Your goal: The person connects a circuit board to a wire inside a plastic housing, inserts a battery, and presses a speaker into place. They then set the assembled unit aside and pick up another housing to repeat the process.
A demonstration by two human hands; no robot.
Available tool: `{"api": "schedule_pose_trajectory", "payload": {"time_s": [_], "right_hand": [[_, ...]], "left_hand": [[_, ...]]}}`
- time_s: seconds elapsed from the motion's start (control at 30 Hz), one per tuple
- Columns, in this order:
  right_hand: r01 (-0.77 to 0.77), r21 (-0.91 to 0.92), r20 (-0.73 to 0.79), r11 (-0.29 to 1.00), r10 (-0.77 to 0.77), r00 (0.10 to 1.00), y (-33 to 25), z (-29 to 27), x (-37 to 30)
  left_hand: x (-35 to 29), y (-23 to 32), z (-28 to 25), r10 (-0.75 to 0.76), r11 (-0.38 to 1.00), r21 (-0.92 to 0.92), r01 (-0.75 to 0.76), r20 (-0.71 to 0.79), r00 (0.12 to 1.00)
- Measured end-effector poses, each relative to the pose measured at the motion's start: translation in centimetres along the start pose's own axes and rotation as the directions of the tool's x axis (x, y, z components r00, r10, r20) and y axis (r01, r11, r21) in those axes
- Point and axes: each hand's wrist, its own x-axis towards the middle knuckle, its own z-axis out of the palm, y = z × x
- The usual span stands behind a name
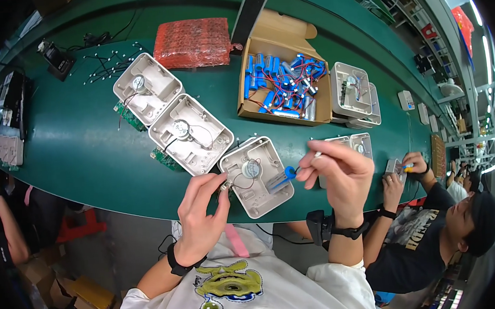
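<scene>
A white plastic housing [255, 207] lies at the table's front edge, with a round speaker [252, 169] and thin wires inside. My left hand [201, 208] is at the housing's left rim, thumb and fingers pinched on a small part I cannot make out. My right hand [343, 173] is raised at the right side, its fingers closed on thin wires with a small white connector [317, 155]. Just left of those fingers, a blue cylindrical battery [281, 179] lies tilted within or just above the housing; which one I cannot tell.
Two more housings [191, 132] with speakers and green circuit boards lie to the left. Behind stand a cardboard box [285, 119] of blue batteries and a red bubble-wrapped pack [191, 42]. Stacked housings [351, 90] are at the right, where a co-worker [423, 240] handles a part.
</scene>
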Motion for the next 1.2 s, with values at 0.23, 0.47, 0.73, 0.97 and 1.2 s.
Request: {"api": "schedule_pose_trajectory", "payload": {"time_s": [0.23, 0.47, 0.73, 0.97, 1.2], "right_hand": [[-0.137, 0.158, -0.007, 0.978, 0.140, 0.990, 0.5, 1.6, -0.3], [0.084, -0.433, 0.214, 0.898, 0.012, 0.977, 1.2, 5.6, -1.4], [0.153, -0.610, 0.202, 0.778, -0.034, 0.979, 2.3, 7.4, -2.3], [0.107, -0.560, 0.177, 0.821, -0.008, 0.984, 2.2, 7.3, -2.3], [-0.035, -0.549, 0.175, 0.835, 0.156, 0.972, 1.7, 7.0, -2.0]], "left_hand": [[-0.1, -0.2, 0.1, -0.022, 0.999, -0.027, 0.020, -0.044, 0.999], [-0.3, -0.5, 0.4, -0.082, 0.992, -0.101, 0.076, -0.060, 0.995], [-0.2, 0.2, 0.5, -0.011, 0.997, -0.075, 0.006, -0.069, 0.998], [-0.2, 0.5, 0.4, 0.043, 0.999, -0.007, -0.043, -0.091, 0.995], [-0.4, 0.3, 0.8, 0.087, 0.996, 0.008, -0.086, -0.103, 0.991]]}}
